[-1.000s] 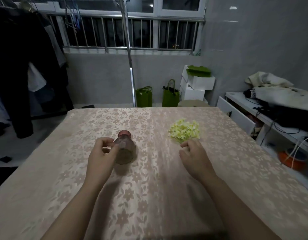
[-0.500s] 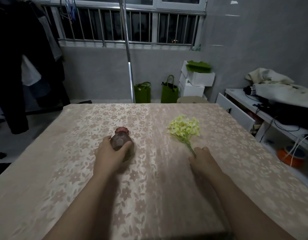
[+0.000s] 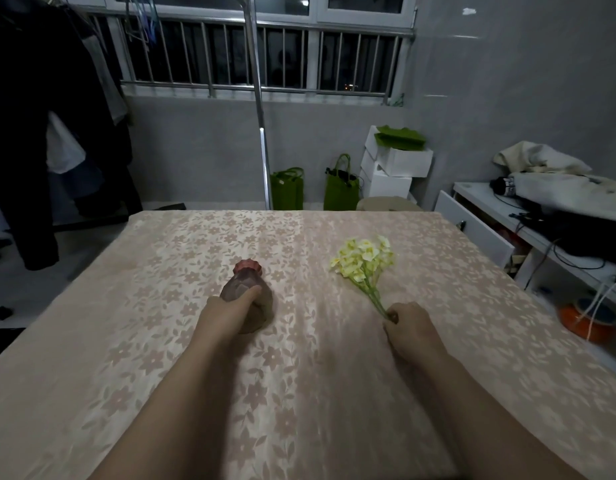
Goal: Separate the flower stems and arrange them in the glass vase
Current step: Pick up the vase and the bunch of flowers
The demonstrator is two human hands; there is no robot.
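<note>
A small faceted glass vase with a reddish rim stands on the table, a little left of centre. My left hand wraps around its near side, thumb across the front. To the right lies a bunch of pale yellow flowers on thin green stems, blooms pointing away from me. My right hand is closed on the lower ends of the stems, which slant down into my fist.
The table wears a beige floral cloth. Beyond its far edge stand two green bags, stacked white boxes and a metal pole. Dark clothes hang at left. A white shelf unit with cables and cloth stands at right.
My left hand closed around the vase. My right hand drew back along the stems and gripped their ends, and the bunch is now stretched out from my fist.
</note>
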